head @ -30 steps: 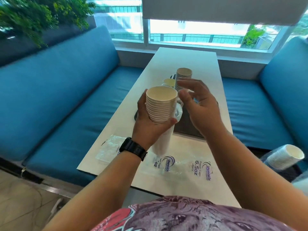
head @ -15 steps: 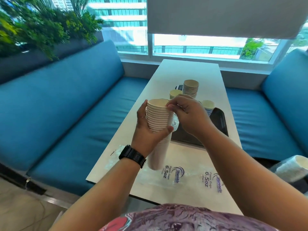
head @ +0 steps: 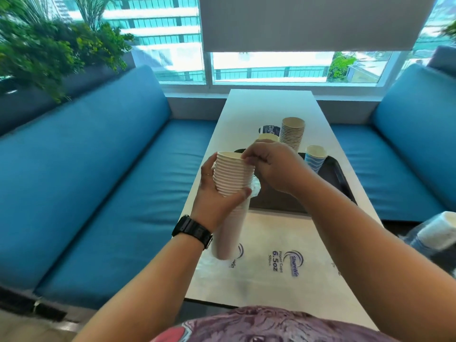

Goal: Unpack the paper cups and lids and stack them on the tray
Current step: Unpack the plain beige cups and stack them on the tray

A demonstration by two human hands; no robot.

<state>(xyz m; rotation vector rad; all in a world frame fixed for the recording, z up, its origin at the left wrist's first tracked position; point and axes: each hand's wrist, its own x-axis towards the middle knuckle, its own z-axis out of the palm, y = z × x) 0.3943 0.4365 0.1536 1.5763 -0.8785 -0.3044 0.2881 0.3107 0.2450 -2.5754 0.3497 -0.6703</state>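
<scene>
At the rim of the white cup stack (head: 233, 178), the right hand (head: 274, 166) now pinches the top cups; a second ago it hovered spread beside them. The left hand (head: 217, 193) wraps the stack's middle, holding it upright above the table (head: 271, 104), plastic sleeve (head: 256, 190) bunched partway down. That pinch suggests a batch is about to be lifted off. Just beyond, the tray (head: 338, 176) holds a blue cup (head: 314, 159) and a taller stack (head: 292, 132).
</scene>
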